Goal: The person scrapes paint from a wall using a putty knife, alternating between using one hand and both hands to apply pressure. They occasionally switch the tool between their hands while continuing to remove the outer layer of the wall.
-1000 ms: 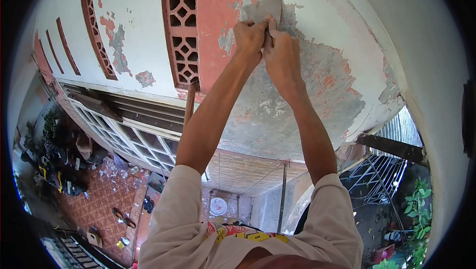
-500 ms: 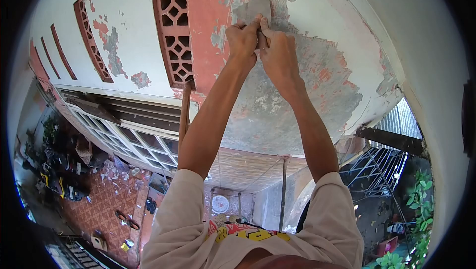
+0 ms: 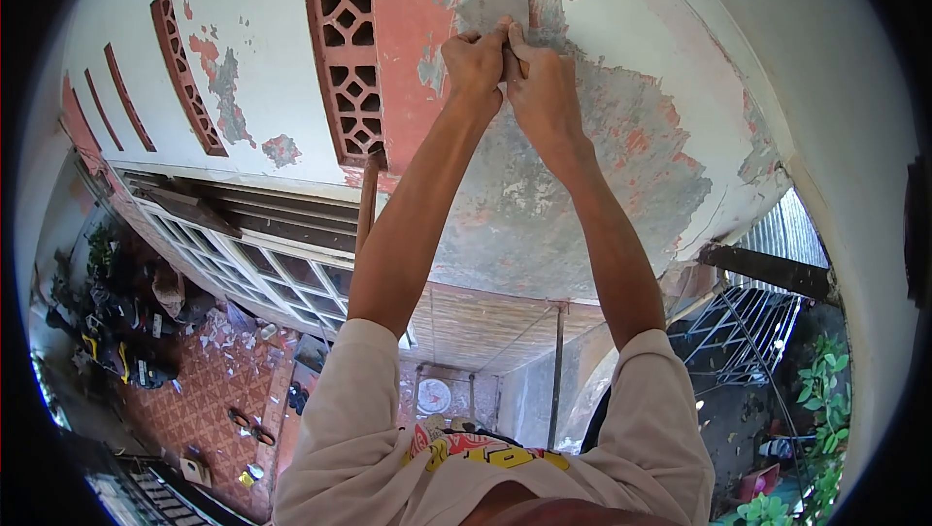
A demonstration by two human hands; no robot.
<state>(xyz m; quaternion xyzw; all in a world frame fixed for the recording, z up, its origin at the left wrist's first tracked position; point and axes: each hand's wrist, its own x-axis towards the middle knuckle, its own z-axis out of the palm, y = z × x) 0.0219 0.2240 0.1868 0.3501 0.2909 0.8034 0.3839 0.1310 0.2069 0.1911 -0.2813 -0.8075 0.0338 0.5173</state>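
Note:
Both arms reach up to a wall [image 3: 592, 206] whose white and red paint has come off in a large grey patch. My left hand [image 3: 474, 65] and my right hand [image 3: 539, 75] are closed side by side on one scraper [image 3: 500, 7]. Its wide grey blade points upward and lies against the wall, at the upper edge of the bare patch. Fingers of both hands press on the lower part of the blade. Most of the handle is hidden between the hands.
Left of the hands is a red vent block [image 3: 348, 50], with a wooden pole [image 3: 368, 201] beneath it. Far below, paint flakes and sandals [image 3: 250, 426] lie on the tiled floor [image 3: 204, 385]. A dark beam [image 3: 767, 272] juts out at the right, near a plant [image 3: 825, 380].
The scraper and both hands have shifted very slightly upward along the wall. The view has moved a little, and both hands keep their hold.

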